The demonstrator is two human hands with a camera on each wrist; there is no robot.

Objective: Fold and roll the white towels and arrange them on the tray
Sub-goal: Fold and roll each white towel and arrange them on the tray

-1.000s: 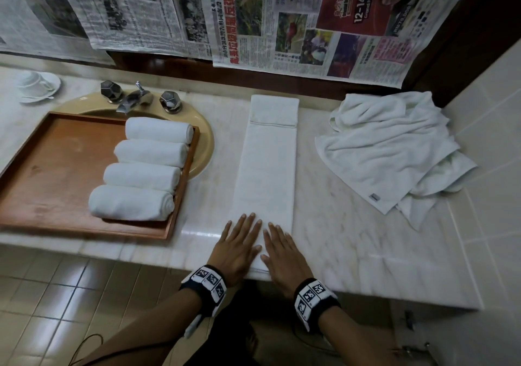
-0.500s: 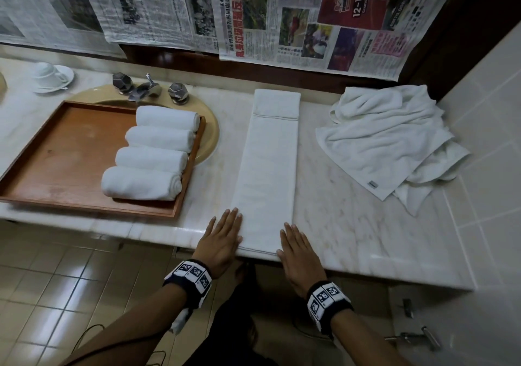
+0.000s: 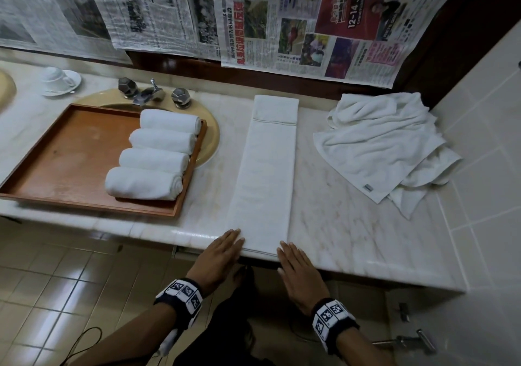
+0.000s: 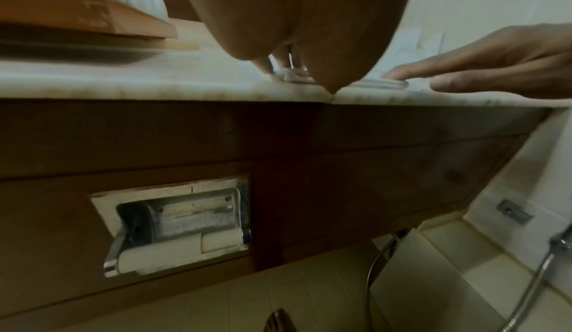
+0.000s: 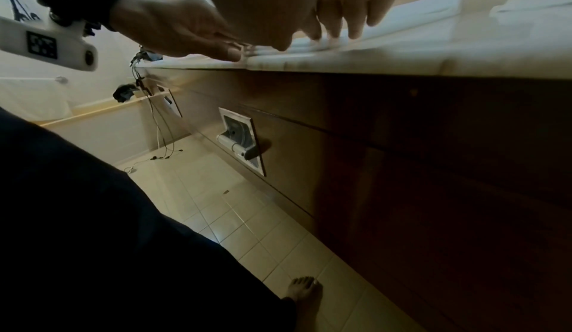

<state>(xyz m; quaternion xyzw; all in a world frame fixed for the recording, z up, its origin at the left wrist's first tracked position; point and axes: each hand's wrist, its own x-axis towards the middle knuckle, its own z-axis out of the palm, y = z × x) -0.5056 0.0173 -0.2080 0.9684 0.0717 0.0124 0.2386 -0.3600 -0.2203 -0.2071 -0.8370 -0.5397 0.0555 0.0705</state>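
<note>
folded towel lies as one long strip on counter, right of tray | left hand, right hand flat, fingers straight, at its near corners | tray: 4 rolled towels | wrist views only: 1 paper-roll holder under counter

This is a bathroom, likely in a hotel or a home. A marble vanity table holds an oval beige sink with a chrome faucet and two faceted knobs, while beige tiles cover the floor and wall. A recessed toilet-paper holder sits in the dark wood front below, and a metal shower hose hangs nearby.
</note>
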